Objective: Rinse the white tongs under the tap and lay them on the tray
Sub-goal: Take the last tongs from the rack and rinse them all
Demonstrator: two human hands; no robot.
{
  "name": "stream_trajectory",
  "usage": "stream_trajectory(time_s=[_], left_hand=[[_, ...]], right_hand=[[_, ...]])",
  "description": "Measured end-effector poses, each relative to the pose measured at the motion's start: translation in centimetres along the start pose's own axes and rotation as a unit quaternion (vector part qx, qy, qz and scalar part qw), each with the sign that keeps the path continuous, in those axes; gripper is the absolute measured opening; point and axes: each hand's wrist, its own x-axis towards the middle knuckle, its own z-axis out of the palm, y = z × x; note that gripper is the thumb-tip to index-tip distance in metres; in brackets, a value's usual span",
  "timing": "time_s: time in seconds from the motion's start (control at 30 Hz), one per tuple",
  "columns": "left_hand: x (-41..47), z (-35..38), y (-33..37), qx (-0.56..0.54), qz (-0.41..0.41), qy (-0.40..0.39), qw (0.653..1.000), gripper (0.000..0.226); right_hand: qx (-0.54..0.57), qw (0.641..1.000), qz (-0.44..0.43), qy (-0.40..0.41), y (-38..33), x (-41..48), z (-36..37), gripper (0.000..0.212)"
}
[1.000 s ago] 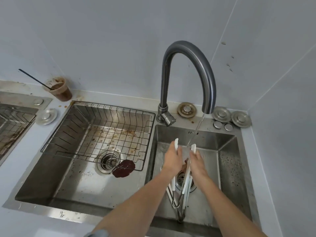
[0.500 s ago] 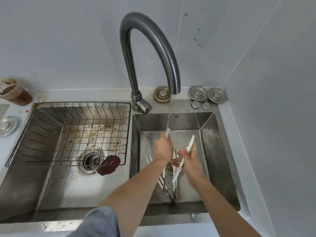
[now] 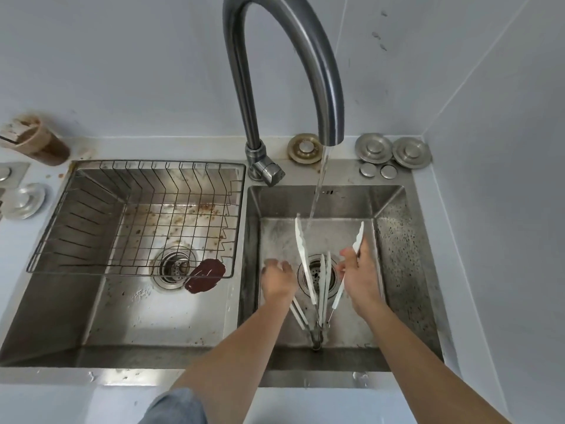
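Wire basket: in the left basin. Our left hand: fingers loosely curled, blurred; we cannot tell any grasp. White tongs: spread over the right basin's drain, hinge at 6 o'clock, tips toward 12, under the tap. Our right hand: grasps their 3 o'clock arm.

White tongs open in a wide V under the running tap.
My right grip pinches one white arm below its scalloped tip; the other arm stands free, its tip touching the water. The metal hinge end points toward me, low over the drain.
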Motion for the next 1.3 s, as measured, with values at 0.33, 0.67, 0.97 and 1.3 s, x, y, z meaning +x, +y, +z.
stream_trajectory(time_s=[0.33,0.67,0.97,1.3], left_hand=[[-0.8,3.2,-4.3,0.183,-0.039,-0.009,0.982,0.041],[0.0,3.0,-2.7,0.012,-0.063,-0.028,0.998,0.040],[-2.2,0.7,0.6,-0.166,-0.019,-0.060,0.984,0.017],[-3.0,-1.2,2.6,-0.186,0.087,-0.065,0.977,0.021]], right_hand=[[-0.002,1.000,0.007,-0.030,0.2,0.3,0.1,0.046],[-0.015,0.997,0.034,-0.071,-0.1,-0.6,0.6,0.050],[-0.137,0.988,-0.040,0.062,-1.6,-1.8,1.0,0.036],[-0.154,0.987,-0.017,0.031,-4.4,-1.3,1.7,0.055]])
